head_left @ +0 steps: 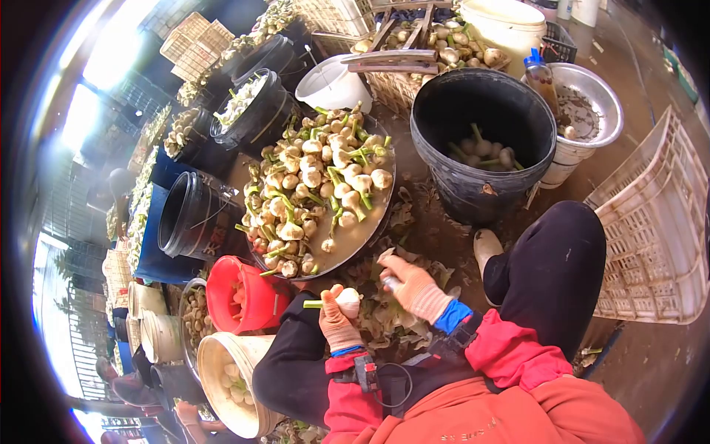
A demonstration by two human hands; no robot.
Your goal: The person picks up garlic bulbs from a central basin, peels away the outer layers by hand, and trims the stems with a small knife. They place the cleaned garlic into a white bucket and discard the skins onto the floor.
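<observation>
The left hand pinches a garlic bulb above the person's lap, its green stem sticking out sideways. The right hand is near it, apart from the bulb, fingers bent; something greyish glints there, but I cannot tell whether they grip it.

Brown, damp-looking floor runs through the room, littered with papery peelings around the hands. Ahead, a broad round tray bears a heap of bulbs. To its right stands a deep black bucket with more bulbs inside, and beyond that a metal basin. Tubs and crates crowd the bright left side.

The heaped bulbs are knobbly and cream-coloured, their stalks smooth and green. The black bucket's plastic is scuffed, the basin round and shiny. Nearer sit a glossy red bucket and a cream bucket; a latticed plastic crate slants at far right.
</observation>
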